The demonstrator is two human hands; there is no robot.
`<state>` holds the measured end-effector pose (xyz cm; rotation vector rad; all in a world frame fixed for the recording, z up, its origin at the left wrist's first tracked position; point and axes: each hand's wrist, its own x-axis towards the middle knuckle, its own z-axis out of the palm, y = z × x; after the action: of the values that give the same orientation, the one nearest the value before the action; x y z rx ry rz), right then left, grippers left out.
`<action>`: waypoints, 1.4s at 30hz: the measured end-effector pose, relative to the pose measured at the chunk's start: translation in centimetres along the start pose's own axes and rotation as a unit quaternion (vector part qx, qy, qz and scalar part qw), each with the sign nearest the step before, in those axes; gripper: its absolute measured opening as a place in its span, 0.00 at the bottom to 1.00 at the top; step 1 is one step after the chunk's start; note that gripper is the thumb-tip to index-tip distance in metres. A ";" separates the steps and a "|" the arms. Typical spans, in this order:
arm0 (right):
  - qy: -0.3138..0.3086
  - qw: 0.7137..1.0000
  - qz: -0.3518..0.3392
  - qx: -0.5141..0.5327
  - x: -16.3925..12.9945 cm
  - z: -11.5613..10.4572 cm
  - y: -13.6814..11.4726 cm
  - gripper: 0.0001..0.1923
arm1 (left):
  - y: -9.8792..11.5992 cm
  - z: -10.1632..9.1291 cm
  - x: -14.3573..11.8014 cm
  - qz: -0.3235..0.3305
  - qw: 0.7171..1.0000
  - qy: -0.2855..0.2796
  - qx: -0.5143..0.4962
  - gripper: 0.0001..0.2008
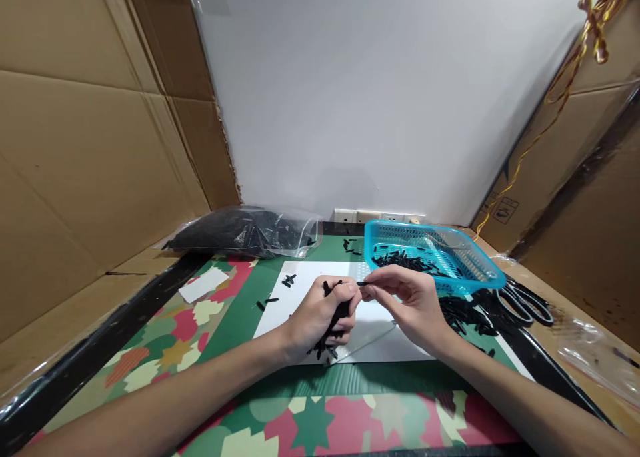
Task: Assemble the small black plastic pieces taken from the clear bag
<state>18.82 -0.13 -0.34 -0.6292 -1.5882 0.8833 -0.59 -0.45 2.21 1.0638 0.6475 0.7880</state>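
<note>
Snugly, the left hand (323, 304) has its fingers (344, 324) curled around a bunch of black pieces (341, 312), whose ends stick out above the fist and fan out below it. These pieces are short, slim and stick-like, dark all over. Just beside the thumb, the right hand (413, 307) pinches a single black piece (362, 284) between thumb and forefinger, with hardly any gap between those fingertips; the piece lies roughly level where the two hands nearly meet.

Below them is a white sheet (310, 270), with a few loose pieces (289, 280) scattered near its left edge. It lies on a green worktop (235, 304) bordered with red, cream and green cut-out shapes. Beyond the right hand stands a blue plastic basket (369, 240) with perforated sides, partly filled with similar pieces (405, 262); more form a dark heap (463, 314) in front of it, near a pair of scissors (525, 305).

Toward the back left, a clear bag (240, 234) bulges with black contents, and a small white card (204, 285) lies nearer. Farther off, sockets (377, 216) line the foot of the pale wall (375, 97). The right-hand cardboard (550, 157) bears a printed box mark (505, 209), its lettering too small to read, behind a twisted yellow cord (530, 147).
</note>
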 end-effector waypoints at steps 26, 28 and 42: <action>-0.102 0.984 -0.021 -0.148 0.6 -0.5 0.5 0.06 | -1.0 -0.4 0.0 -0.004 0.988 0.036 0.147 0.26; -0.111 0.984 -0.004 -0.136 0.5 -0.4 0.4 0.06 | -1.1 -0.5 0.0 -0.010 0.985 0.041 0.168 0.24; -0.160 0.981 0.091 -0.055 0.7 -0.9 -0.4 0.10 | -1.6 -1.3 0.6 -0.054 0.993 -0.001 0.104 0.26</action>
<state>19.58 0.43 0.45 -0.7476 -1.9004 1.0797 -0.86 0.29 0.20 1.2074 0.7909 0.6358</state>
